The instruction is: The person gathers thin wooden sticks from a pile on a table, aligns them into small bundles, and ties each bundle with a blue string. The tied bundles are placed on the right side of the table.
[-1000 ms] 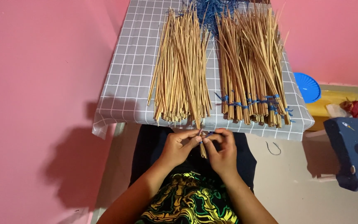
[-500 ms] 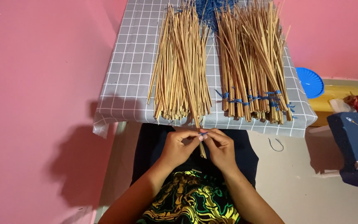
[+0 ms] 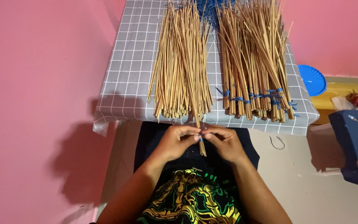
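Stick (image 3: 200, 139), pinched between both hands (image 3: 201, 143)

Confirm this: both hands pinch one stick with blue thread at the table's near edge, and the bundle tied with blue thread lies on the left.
Not quite. The head view shows the tied bundle on the right; the left bundle is loose. Both the left hand and right hand do pinch the stick.
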